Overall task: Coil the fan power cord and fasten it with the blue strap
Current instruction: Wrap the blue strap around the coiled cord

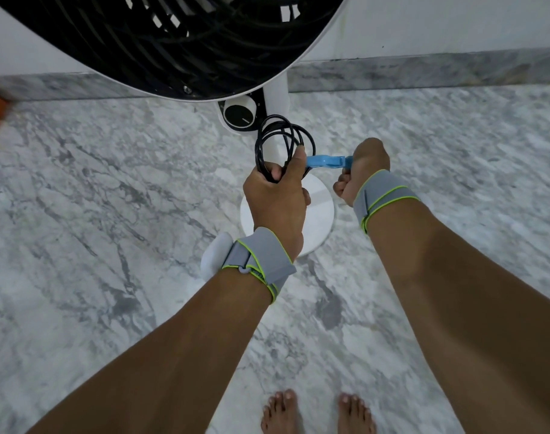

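Bare feet (pixel 317 411) at 6 o'clock on marble floor (pixel 95 198). Fan (pixel 179 42) at 12 o'clock, round white base (pixel 317 202) under hands. Left hand (pixel 277 195) gripping coiled black power cord (pixel 283 142), fingers curled round loops. Right hand (pixel 364 170) at 3 o'clock of coil, fingers pinching blue strap (pixel 327 161), stretched taut between hands.

Both arms reach forward; left hand (pixel 275 195) grips with curled fingers (pixel 275 175), right hand (pixel 366 170) is fisted, pinching
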`<control>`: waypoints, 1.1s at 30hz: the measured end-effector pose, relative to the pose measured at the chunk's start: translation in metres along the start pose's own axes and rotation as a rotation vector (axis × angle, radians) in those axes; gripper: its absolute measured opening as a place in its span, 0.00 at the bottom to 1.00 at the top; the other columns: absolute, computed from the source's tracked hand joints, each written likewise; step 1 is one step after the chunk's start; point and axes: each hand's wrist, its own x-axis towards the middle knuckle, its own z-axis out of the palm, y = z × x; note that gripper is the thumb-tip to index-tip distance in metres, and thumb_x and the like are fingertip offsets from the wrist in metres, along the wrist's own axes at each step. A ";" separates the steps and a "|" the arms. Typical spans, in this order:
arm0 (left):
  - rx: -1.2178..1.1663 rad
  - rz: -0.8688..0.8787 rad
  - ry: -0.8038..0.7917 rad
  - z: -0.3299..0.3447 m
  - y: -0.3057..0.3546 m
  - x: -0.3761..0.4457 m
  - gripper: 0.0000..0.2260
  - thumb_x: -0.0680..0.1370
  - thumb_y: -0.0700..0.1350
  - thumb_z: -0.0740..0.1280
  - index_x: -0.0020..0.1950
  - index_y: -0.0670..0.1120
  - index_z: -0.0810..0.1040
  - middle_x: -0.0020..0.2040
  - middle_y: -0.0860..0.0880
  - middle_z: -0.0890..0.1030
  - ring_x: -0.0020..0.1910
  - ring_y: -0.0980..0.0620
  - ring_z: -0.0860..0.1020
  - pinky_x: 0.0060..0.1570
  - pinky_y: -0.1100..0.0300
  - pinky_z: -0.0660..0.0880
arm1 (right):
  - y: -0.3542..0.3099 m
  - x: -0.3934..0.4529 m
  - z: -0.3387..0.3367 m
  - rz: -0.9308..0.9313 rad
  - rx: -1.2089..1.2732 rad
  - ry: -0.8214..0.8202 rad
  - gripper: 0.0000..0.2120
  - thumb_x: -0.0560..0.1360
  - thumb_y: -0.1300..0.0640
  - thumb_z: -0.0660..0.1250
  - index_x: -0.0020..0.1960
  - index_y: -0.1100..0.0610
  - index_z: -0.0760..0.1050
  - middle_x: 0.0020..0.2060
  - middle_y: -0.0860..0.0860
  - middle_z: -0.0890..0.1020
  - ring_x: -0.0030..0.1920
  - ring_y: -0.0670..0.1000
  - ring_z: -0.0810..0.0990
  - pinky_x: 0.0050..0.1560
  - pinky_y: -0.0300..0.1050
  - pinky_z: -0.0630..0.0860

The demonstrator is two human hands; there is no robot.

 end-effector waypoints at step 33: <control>-0.114 -0.223 -0.052 -0.004 0.001 0.003 0.11 0.78 0.49 0.57 0.39 0.45 0.63 0.24 0.49 0.78 0.18 0.51 0.67 0.22 0.66 0.61 | 0.001 -0.004 0.039 -0.461 -0.886 0.283 0.16 0.79 0.60 0.58 0.65 0.62 0.68 0.62 0.58 0.75 0.63 0.57 0.74 0.58 0.47 0.71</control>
